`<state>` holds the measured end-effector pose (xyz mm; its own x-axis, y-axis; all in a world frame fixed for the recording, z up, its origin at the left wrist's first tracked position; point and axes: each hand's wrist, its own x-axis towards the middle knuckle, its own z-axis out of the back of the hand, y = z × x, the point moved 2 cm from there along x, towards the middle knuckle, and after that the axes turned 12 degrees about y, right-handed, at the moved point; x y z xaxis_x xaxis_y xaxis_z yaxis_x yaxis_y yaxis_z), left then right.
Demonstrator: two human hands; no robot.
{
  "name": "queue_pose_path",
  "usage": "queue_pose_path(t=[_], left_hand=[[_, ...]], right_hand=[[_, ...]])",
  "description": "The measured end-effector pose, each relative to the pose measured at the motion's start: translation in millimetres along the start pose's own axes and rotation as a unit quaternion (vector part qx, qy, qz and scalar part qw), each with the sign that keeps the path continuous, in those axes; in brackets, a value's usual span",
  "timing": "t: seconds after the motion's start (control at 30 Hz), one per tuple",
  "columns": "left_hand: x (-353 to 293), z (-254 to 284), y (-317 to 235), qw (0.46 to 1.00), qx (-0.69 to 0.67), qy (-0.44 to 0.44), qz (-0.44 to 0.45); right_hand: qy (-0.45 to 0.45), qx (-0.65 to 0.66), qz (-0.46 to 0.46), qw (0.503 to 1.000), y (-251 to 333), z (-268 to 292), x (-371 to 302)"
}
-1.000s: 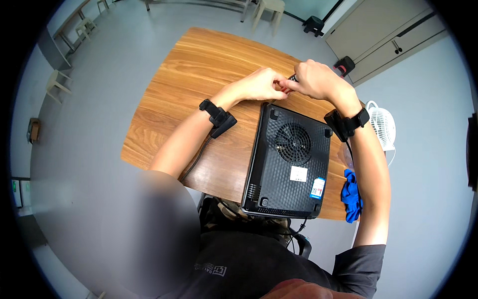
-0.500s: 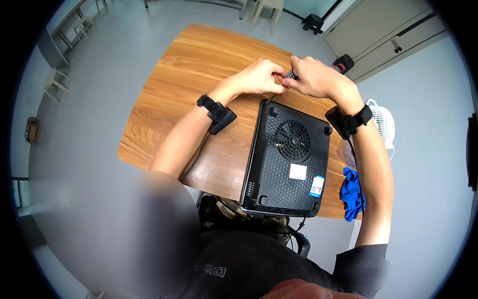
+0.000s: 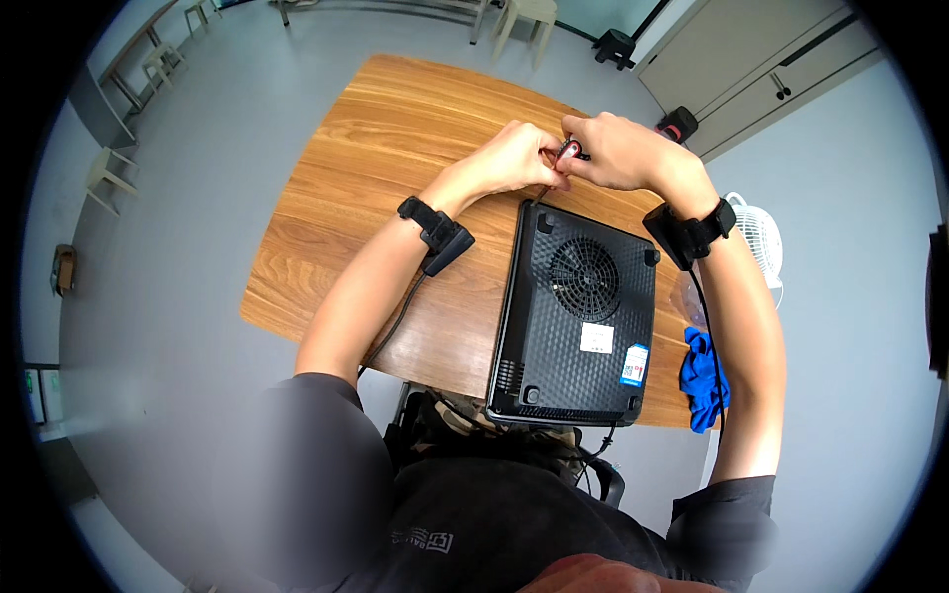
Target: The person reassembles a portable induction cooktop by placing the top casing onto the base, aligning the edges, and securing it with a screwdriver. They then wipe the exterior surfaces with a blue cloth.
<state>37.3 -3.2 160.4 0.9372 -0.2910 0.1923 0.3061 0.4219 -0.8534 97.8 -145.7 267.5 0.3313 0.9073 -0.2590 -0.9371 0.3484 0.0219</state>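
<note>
I look down on a brown wooden tabletop [image 3: 395, 148] with a visible grain, and both my hands meet at its far side. My left hand [image 3: 509, 158] and my right hand [image 3: 618, 148] are pressed together there, fingers curled, around a small red and black object [image 3: 570, 150]. Only a little piece of it shows between the fingertips, so I cannot tell what kind of thing it is. Both grips are closed on it — the left from the left side, the right from the right side and a bit above. The small object is just past the far edge of a black flat square appliance [image 3: 578, 306], which lies with its underside up on the right part of the tabletop. I see a round fan grille in the middle of this underside, rubber feet at the corners and two small labels toward the near edge. Its near edge reaches over the near rim of the tabletop, close to my body.

Each wrist carries a black strap with a small black box — a thin black cable runs along each forearm. A crumpled blue cloth [image 3: 704, 381] lies on the near right corner of the tabletop, just beside the appliance. A white round fan [image 3: 756, 242] stands on the grey floor [image 3: 198, 296] to the right.
</note>
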Motion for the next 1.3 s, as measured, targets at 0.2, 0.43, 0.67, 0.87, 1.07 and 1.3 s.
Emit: queue_pose_path(t=[0.2, 0.43, 0.67, 0.87, 1.07, 1.3], left_hand=[[-9.2, -4.0, -1.6, 0.991, -0.111, 0.069, 0.021], [-14.7, -2.5, -6.8, 1.0, 0.006, 0.0, 0.003], [-10.5, -6.7, -18.7, 0.998, 0.053, -0.041, -0.021], [-3.7, -10.5, -16.9, 0.993, 0.115, -0.03, -0.013], [1.5, -13.2, -28.8, 0.994, 0.105, -0.035, -0.01], [1.9, -5.7, -29.9, 0.992, 0.117, -0.017, 0.048]], right_hand=[[0.064, 0.017, -0.067, 0.996, 4.3, -2.2, 5.1], [0.06, 0.003, -0.147, 0.987, 21.6, -3.2, 6.4], [-0.023, -0.051, -0.083, 0.995, 9.3, -2.1, -12.1], [0.039, -0.006, -0.073, 0.997, 0.5, -7.0, -10.7], [0.039, 0.004, -0.112, 0.993, 8.0, -4.3, -14.3], [0.025, -0.035, -0.091, 0.995, 11.3, -3.0, -17.0]])
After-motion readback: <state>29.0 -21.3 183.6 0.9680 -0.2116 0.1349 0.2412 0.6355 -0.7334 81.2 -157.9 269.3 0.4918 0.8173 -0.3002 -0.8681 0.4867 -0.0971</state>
